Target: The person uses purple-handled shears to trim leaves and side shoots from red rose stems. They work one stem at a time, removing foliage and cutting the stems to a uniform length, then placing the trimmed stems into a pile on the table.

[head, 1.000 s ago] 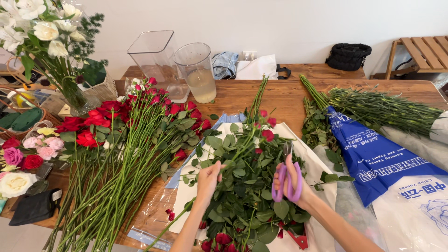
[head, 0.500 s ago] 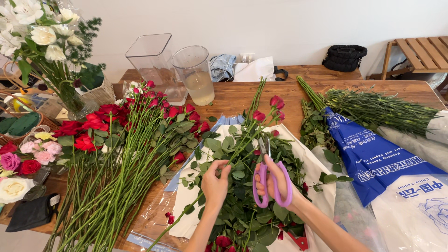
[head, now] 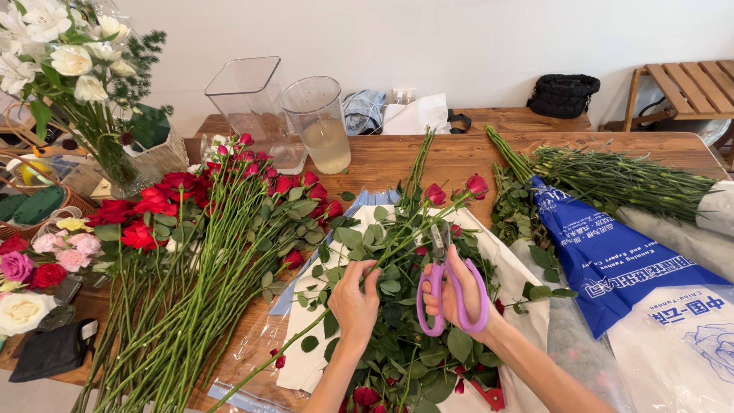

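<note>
So the left hand (head: 353, 297) has its fingers curled around a long green rose stem (head: 382, 256) that runs diagonally up to a small red bloom near the top right, and it's pinching it right in the leafy middle. The right hand (head: 459, 294) is wrapped through the handles of a pair of purple-handled metal scissors (head: 442, 283), blades pointing up and sitting right against that same stem, just beside the left hand. Can't really tell if the blades are closed on the stem or just next to it. Both hands are over a leafy pile of small red spray roses on white wrapping paper (head: 306, 359), which sits on the brown wooden table (head: 459, 153). To the left there's a big spread of long-stemmed red roses (head: 191, 252). On the right lies a blue and white plastic flower sleeve (head: 612, 260) with green stems poking out. Further back stand a clear round plastic bucket (head: 317, 122) holding cloudy water and a clear square container (head: 248, 99).
</note>
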